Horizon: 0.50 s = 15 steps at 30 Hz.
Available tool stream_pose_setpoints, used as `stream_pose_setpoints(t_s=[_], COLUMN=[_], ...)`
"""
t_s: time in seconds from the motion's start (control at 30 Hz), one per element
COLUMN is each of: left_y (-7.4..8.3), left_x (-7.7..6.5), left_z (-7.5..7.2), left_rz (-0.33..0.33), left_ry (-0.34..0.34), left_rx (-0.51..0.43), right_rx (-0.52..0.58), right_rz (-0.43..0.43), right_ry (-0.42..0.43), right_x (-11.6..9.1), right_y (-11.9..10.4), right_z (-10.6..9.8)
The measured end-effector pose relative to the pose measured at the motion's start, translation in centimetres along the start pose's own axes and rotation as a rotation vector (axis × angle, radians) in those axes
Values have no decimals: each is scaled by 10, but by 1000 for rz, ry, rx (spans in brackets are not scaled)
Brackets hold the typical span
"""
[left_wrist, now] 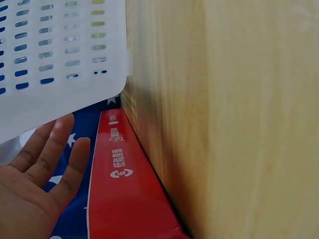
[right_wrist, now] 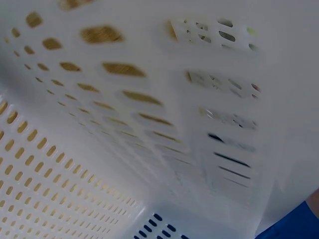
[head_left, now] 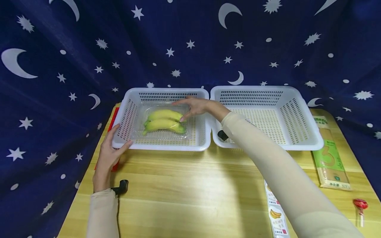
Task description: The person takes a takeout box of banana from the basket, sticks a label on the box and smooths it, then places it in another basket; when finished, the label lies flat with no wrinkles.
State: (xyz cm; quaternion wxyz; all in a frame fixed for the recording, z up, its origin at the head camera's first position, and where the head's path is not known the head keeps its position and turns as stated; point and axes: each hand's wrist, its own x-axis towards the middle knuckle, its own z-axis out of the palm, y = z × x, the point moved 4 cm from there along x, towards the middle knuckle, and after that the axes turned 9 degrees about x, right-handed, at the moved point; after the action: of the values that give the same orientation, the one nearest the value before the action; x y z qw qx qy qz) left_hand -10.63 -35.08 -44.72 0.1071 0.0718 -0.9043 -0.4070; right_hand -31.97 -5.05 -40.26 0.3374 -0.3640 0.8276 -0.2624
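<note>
Two yellow-green bananas lie inside a clear plastic clamshell box, which sits in the left white basket. Over the right part of the box is my right hand, fingers spread and fairly straight at its lid; exact contact is hard to tell. My left hand is at the basket's front left corner, with thumb and fingers apart near the rim. In the left wrist view, the left fingers are extended just under the basket's edge. The right wrist view shows basket walls, not the fingers.
A second white basket stands against the first on the right. Beside it lie a green-and-tan packet and a red lollipop. A banana-printed sticker strip lies at the front. A red package is beside the left basket.
</note>
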Motion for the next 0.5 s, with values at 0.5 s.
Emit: stream_pose_setpoints(t_s=[0.5], left_y=[-4], left_x=[1], left_z=[1], left_rz=[1], left_ry=[-10], left_rx=[-6], right_rx=[113], right_rz=[-17], right_ry=[1], right_x=[0], right_y=[1], right_z=[0])
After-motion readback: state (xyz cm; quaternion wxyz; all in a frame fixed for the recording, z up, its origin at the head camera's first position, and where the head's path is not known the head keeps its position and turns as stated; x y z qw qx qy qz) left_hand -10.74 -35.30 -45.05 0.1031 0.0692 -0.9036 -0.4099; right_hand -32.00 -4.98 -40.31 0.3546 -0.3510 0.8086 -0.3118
